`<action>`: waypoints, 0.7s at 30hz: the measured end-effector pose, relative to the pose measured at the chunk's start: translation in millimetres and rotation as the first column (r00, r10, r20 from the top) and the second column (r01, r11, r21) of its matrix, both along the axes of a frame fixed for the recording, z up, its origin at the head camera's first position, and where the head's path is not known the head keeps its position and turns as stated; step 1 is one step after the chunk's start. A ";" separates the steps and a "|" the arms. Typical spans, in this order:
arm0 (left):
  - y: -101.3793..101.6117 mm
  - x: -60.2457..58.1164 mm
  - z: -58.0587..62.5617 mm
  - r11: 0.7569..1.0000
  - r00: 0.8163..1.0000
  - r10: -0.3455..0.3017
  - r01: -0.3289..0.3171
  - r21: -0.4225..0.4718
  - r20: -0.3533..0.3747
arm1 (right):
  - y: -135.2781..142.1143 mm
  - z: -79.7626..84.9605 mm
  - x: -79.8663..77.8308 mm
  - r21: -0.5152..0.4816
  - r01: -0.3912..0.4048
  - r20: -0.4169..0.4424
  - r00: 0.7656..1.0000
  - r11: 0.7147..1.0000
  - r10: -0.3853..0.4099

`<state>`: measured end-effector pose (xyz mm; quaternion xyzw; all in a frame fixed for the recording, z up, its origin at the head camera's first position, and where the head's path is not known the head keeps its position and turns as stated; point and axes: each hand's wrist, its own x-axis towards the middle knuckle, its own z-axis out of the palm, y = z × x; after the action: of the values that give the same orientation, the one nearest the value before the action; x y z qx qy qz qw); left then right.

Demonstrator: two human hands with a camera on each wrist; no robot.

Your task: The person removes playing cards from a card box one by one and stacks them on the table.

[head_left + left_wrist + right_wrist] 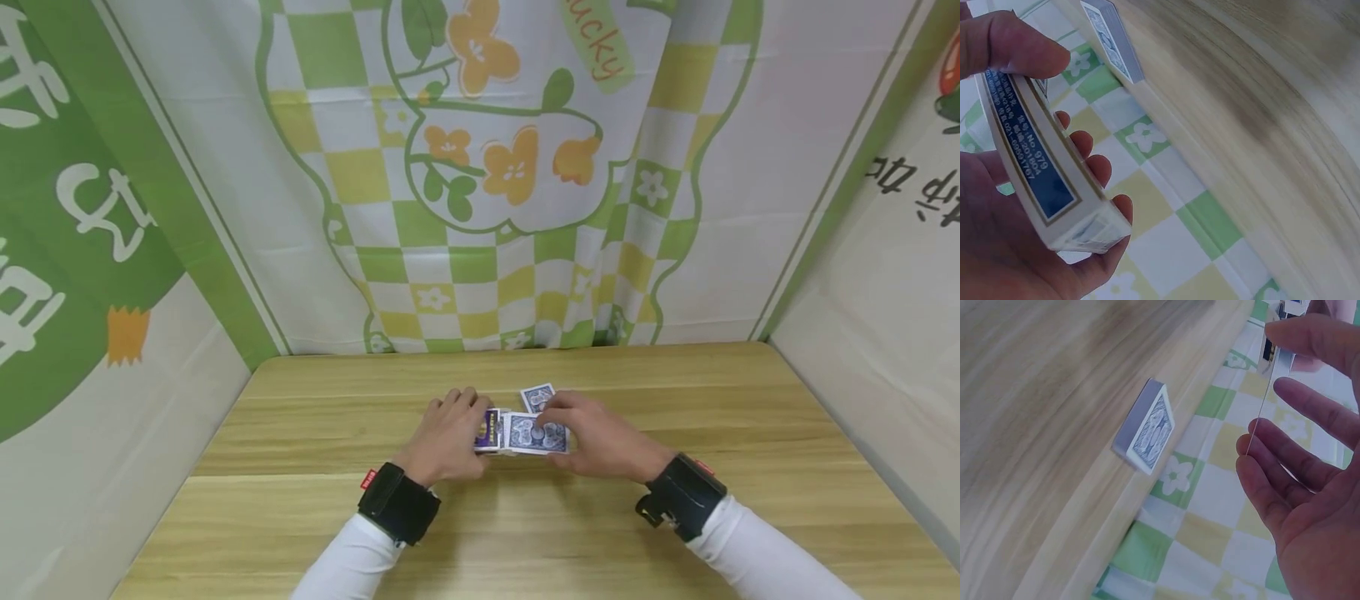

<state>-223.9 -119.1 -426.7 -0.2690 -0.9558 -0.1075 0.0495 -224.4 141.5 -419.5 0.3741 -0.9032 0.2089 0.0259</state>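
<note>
My left hand [448,437] grips a playing card box [491,430] with a purple face. In the left wrist view the box [1041,162] shows a blue side panel with white print, the thumb on one side and the fingers round the other. My right hand [603,437] holds a blue-backed playing card [528,433] by its edges, next to the box's right end. Seen edge-on in the right wrist view, this card [1261,412] is a thin line between thumb and fingertips. Just beyond it a stack of blue-backed cards [537,395] lies on the table.
The wooden table [337,533] ends at a back edge against a green and yellow checked curtain [480,275]. Printed cloth walls [202,358] stand on the left and right. Black bands [399,503] circle both wrists.
</note>
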 end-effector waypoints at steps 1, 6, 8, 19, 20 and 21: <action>-1.3 -0.1 -0.4 1.000 1.000 0.005 -0.005 0.000 0.005 | 1.9 -1.1 -0.1 -0.003 0.002 -0.008 1.000 1.000 -0.002; -7.9 -0.5 -3.1 0.999 0.999 0.032 -0.032 -0.006 0.026 | 12.3 -7.4 -0.6 -0.040 0.044 -0.028 0.999 0.998 -0.045; -10.4 -0.5 -4.6 0.999 0.999 0.044 -0.044 -0.003 0.032 | 15.9 -9.8 -1.0 -0.063 0.073 -0.025 0.997 0.995 -0.075; -18.0 2.1 -7.2 0.998 0.998 0.064 -0.065 0.014 0.026 | 17.4 -19.6 -12.8 -0.101 0.270 -0.059 0.959 0.958 -0.276; -18.5 2.4 -7.1 0.998 0.998 0.064 -0.064 0.015 0.027 | 15.5 -20.8 -14.7 -0.100 0.288 -0.064 0.953 0.953 -0.295; -19.1 2.4 -7.3 0.998 0.998 0.063 -0.064 0.015 0.028 | 13.4 -21.6 -16.2 -0.100 0.304 -0.068 0.948 0.947 -0.312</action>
<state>-221.5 -138.2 -434.0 -0.2366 -0.9636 -0.1174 0.0420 -240.6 154.9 -441.0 0.2352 -0.9386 0.2261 0.1120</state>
